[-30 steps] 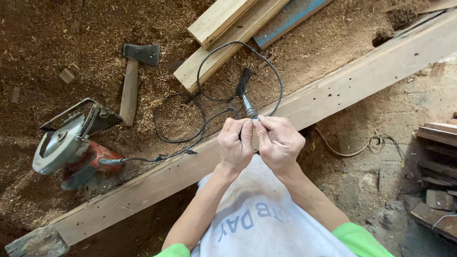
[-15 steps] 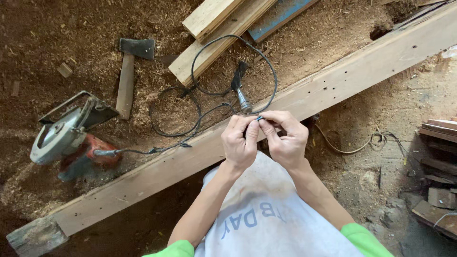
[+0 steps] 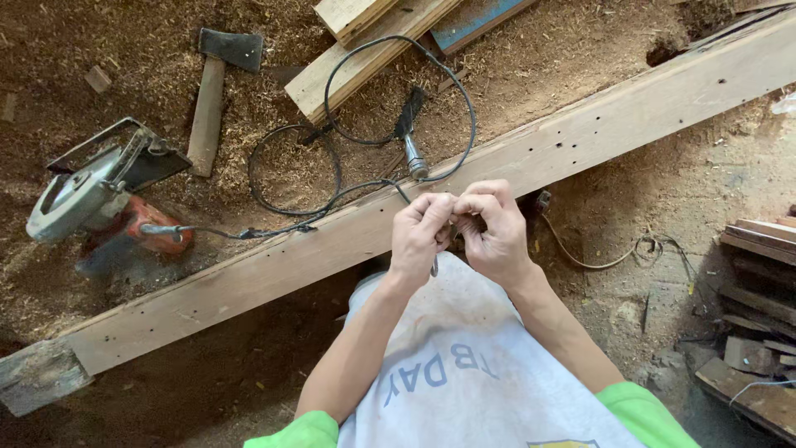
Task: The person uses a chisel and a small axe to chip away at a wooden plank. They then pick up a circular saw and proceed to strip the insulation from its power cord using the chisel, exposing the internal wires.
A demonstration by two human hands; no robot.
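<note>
Black rubber cable, looped over a sawdust-strewn plank; its end is pinched between both hands. Left hand and right hand: fingertips closed together on the cable end.

L hand & R hand meet over a long wooden beam, fingers pinching the end of a black cable. Cable loops across the sawdust floor to a circular saw w/ red body, lying left. Axe beyond it, planks at top. Scrap wood stacked far right.
</note>
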